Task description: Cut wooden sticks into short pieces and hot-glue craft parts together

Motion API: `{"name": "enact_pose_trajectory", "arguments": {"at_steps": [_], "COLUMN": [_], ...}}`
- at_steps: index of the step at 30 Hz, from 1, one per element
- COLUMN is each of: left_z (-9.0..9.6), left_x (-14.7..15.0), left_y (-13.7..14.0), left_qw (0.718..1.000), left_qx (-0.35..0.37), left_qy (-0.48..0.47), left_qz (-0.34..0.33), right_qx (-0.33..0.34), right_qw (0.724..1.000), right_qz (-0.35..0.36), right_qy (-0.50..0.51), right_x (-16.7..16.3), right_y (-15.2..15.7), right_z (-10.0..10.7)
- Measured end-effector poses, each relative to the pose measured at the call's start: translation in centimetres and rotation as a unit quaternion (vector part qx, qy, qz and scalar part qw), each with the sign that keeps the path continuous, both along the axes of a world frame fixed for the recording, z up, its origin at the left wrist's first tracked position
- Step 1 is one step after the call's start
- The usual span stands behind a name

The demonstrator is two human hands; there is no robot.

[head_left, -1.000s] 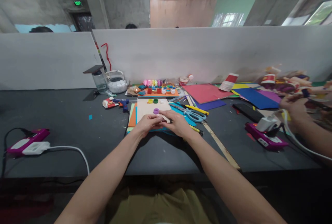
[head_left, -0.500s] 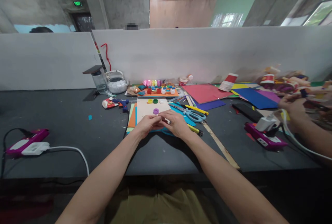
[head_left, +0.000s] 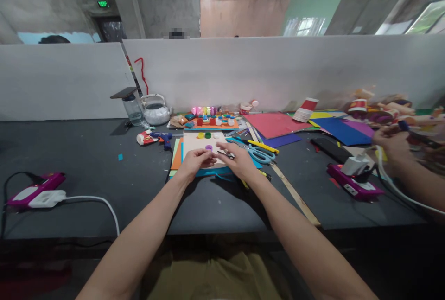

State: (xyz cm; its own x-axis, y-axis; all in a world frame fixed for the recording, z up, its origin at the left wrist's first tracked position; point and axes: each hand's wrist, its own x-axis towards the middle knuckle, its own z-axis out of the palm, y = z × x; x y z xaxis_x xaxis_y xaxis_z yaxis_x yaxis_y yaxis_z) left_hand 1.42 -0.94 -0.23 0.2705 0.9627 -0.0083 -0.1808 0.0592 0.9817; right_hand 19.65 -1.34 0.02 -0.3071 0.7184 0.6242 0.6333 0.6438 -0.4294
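Dark grey table (head_left: 86,151) | silvery kettle (head_left: 156,113) | blue glue gun (head_left: 167,140) | blue scrap (head_left: 120,157) (tiny) | wooden strip (head_left: 295,193)

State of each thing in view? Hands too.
Left hand: fingers bent, grip unclear
Right hand: fingers bent, grip unclear
Purple ring: on pale sheet
Scissors: flat, blade opening unclear
Glue gun: lying down
Jar: upright, board on top
Kettle: upright, handle up
Right power strip: adapter plugged in
Exit sign: lit

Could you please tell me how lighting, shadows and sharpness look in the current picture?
In the head view, the window at upper right is bright, while the space under the table is dark; in the head view, shadow falls below the right hand; in the head view, the co-worker's hand looks soft, and a pixelated patch sits above the partition.
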Motion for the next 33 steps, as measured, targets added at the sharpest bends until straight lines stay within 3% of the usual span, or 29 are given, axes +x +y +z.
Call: {"name": "enact_pose_trajectory", "arguments": {"at_steps": [3,6,12,17,23,28,33], "left_z": [0.0,-0.4,-1.0,-0.8,-0.9,-1.2,-0.9], "left_x": [-0.8,-1.3,-1.2,-0.9,-1.0,-1.3,-1.3], "left_y": [0.7,1.2,1.2,0.5,0.6,1.5,1.7], "left_qw": [0.996,0.987,0.964,0.95,0.959,0.982,0.99], "left_qx": [0.043,0.084,0.154,0.197,0.171,0.096,0.057], "left_qy": [0.039,0.092,0.179,0.216,0.201,0.121,0.049], "left_qz": [0.064,0.104,0.124,0.109,0.105,0.106,0.122], "right_qx": [-0.016,-0.054,-0.146,-0.136,-0.118,-0.096,-0.067], "right_qw": [0.994,0.982,0.949,0.921,0.912,0.923,0.935], "right_qz": [-0.106,-0.181,-0.222,-0.244,-0.239,-0.228,-0.24], "right_qy": [0.039,0.013,-0.17,-0.272,-0.311,-0.295,-0.251], "right_x": [1.8,4.0,5.8,5.3,5.5,4.4,3.4], "right_y": [0.9,1.3,-1.4,-3.6,-2.4,-0.5,-0.3], "right_z": [0.5,1.3,1.8,0.7,0.9,1.8,1.1]}}
